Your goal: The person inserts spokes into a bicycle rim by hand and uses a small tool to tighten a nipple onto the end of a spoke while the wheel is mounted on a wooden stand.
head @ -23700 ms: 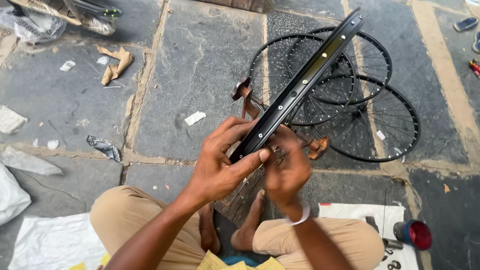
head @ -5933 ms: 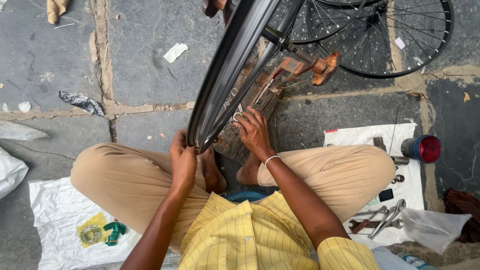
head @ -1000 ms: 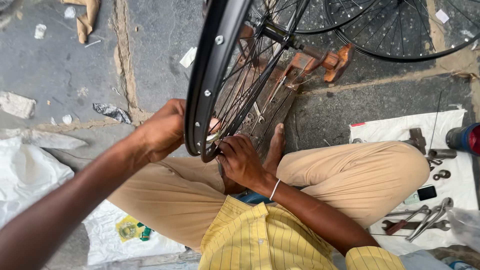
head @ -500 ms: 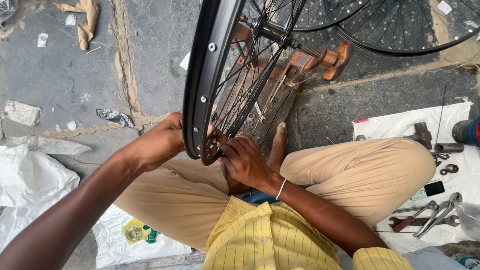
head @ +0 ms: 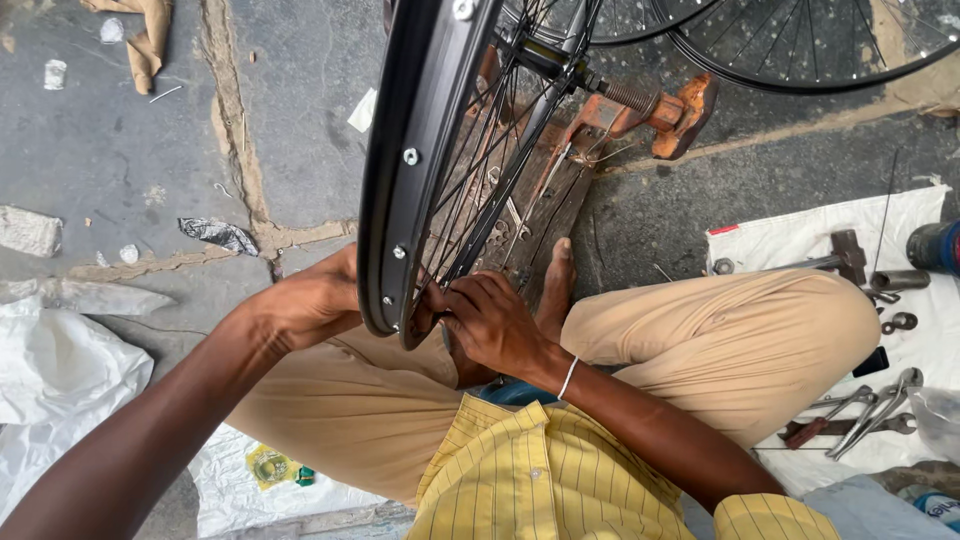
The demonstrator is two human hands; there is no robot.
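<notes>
A black bicycle wheel rim [head: 415, 150] stands upright in a rusty orange truing stand [head: 655, 105], its thin spokes [head: 490, 170] running to the hub. My left hand [head: 315, 300] grips the rim's lower outer edge from the left. My right hand [head: 490, 320] is on the inner side at the rim's bottom, fingers pinched around the spoke ends there. Whether it holds a small tool is hidden by the fingers. I sit cross-legged in tan trousers, one bare foot [head: 555, 285] under the wheel.
More black spoked wheels [head: 810, 45] lie on the stone floor behind. A white cloth [head: 925, 350] at right carries a hammer [head: 835, 255], pliers [head: 865, 410] and small metal parts. White plastic sheeting [head: 55, 375] lies at left, paper scraps on the paving.
The camera has moved closer to the wheel. Both hands stay at the rim's bottom; my right hand's fingers have shifted slightly along the spoke ends.
</notes>
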